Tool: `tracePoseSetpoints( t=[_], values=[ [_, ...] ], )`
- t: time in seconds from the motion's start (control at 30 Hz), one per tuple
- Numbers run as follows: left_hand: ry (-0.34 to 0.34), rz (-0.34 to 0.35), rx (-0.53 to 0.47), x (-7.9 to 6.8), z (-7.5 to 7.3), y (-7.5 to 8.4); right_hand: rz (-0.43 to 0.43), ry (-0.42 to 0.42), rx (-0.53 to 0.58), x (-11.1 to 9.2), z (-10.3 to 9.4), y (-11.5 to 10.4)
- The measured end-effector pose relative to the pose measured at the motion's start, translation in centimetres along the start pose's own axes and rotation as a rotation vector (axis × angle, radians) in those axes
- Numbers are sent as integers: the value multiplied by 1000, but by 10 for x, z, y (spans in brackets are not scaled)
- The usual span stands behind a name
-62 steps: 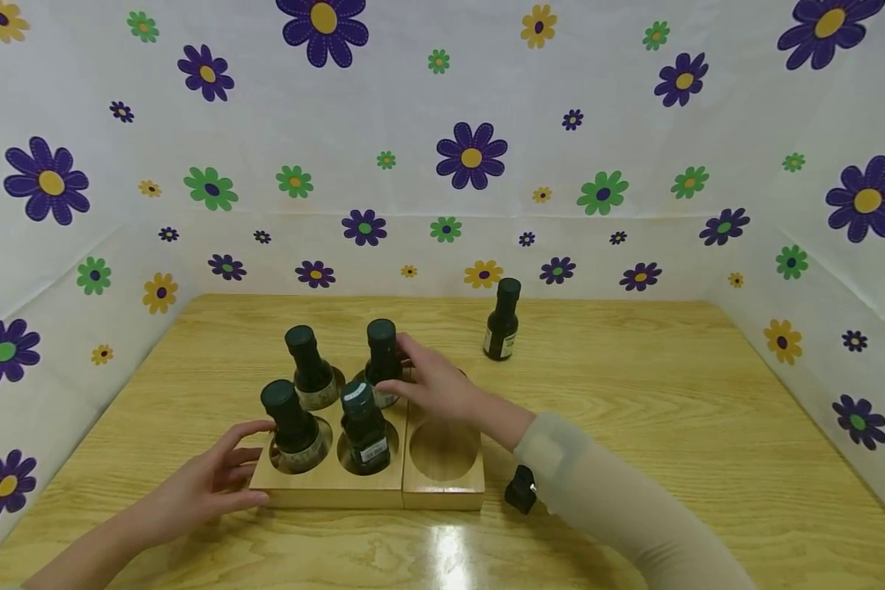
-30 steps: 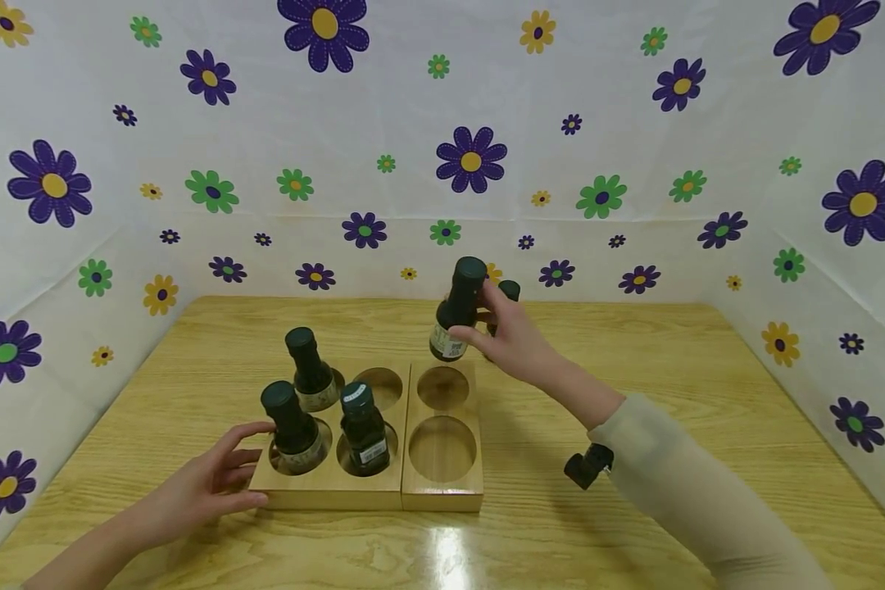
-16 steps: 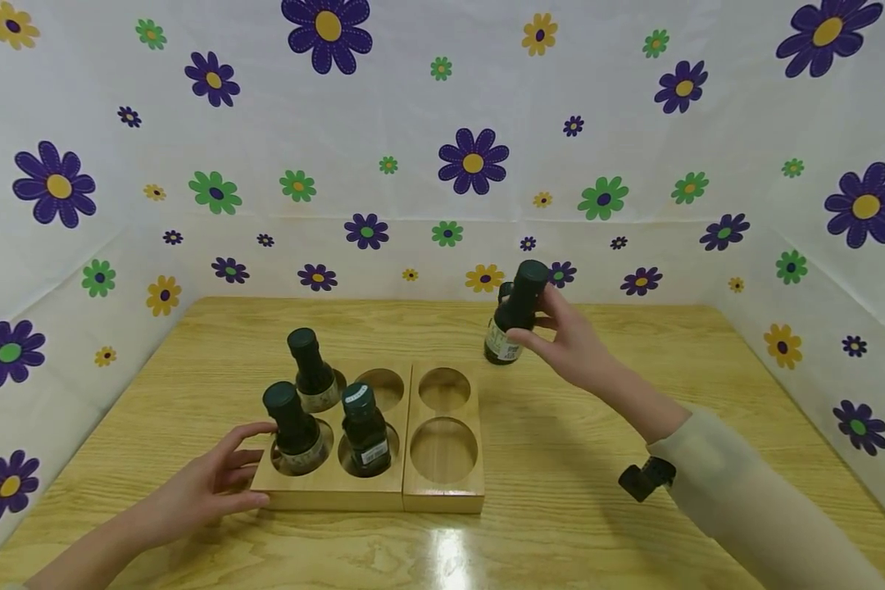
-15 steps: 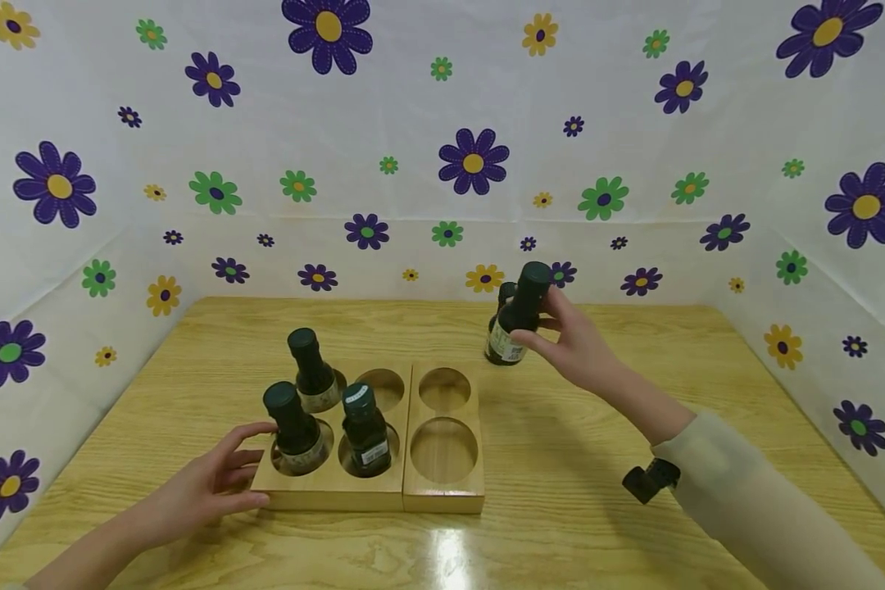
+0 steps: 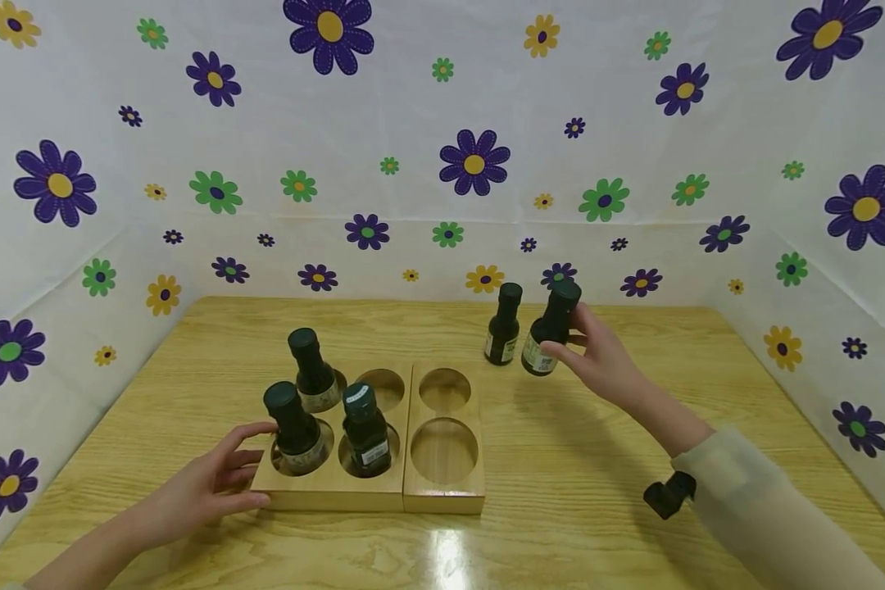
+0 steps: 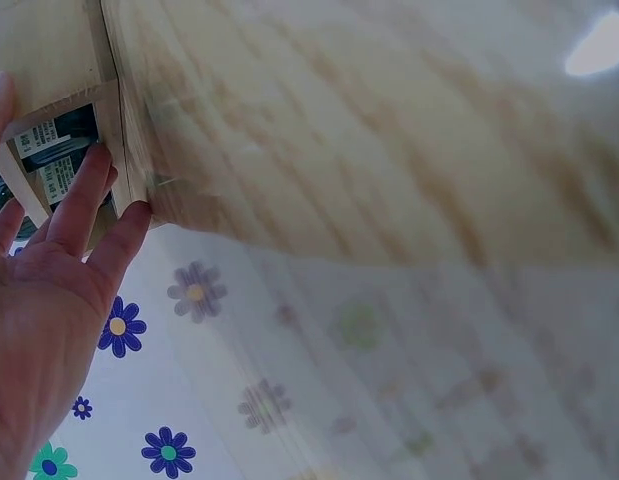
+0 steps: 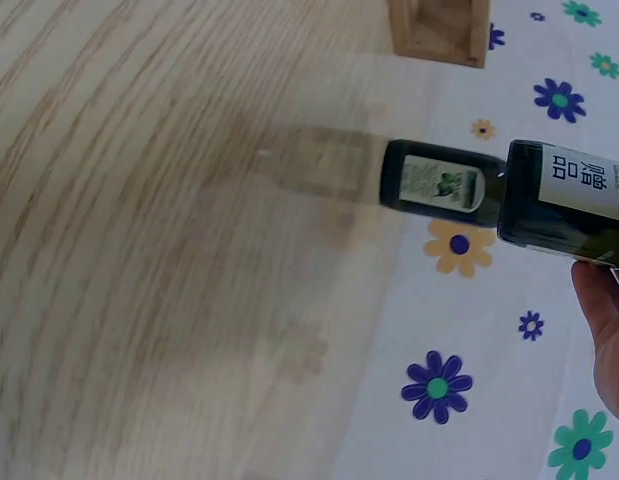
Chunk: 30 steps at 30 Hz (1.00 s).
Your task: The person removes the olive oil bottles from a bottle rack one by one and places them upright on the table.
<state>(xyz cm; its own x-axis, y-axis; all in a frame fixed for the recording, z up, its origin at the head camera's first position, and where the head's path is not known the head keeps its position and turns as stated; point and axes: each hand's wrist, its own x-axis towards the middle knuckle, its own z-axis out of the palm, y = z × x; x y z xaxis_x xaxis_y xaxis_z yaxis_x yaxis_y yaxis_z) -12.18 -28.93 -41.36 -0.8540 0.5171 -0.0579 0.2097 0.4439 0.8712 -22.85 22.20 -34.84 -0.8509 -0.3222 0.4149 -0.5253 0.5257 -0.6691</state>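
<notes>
My right hand [image 5: 601, 360] grips the dark bottle [image 5: 549, 330], held tilted just beside the standing bottle [image 5: 502, 328]; my left hand [image 5: 199, 487], its fingers relaxed, touches the left end of the wooden rack [image 5: 332, 500]. Risk noted: a leftward swing could topple the standing bottle, and releasing at this tilt could tip the held one.

A bare right hand [image 7: 611, 345] at the edge holds a dark glass bottle with a white paper label [image 7: 579, 195]. It partly hides a 2nd dark glass bottle with a green picture on its pale label [image 7: 439, 183], which stands on the shiny light-brown wooden table [image 7: 169, 300]. A brown wooden box [image 7: 419, 46] is near. Behind is white cloth with purple, green and yellow flowers [image 7: 529, 400].
</notes>
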Motion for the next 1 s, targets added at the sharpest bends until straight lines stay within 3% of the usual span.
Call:
tracePoseSetpoints(
  t=[0.53, 1.0],
  values=[
    [-3, -9, -14, -1, 0, 0, 125, 21, 9, 12, 10, 47],
    [-1, -13, -1, 0, 1, 0, 217, -4, 14, 21, 21, 68]
  ],
)
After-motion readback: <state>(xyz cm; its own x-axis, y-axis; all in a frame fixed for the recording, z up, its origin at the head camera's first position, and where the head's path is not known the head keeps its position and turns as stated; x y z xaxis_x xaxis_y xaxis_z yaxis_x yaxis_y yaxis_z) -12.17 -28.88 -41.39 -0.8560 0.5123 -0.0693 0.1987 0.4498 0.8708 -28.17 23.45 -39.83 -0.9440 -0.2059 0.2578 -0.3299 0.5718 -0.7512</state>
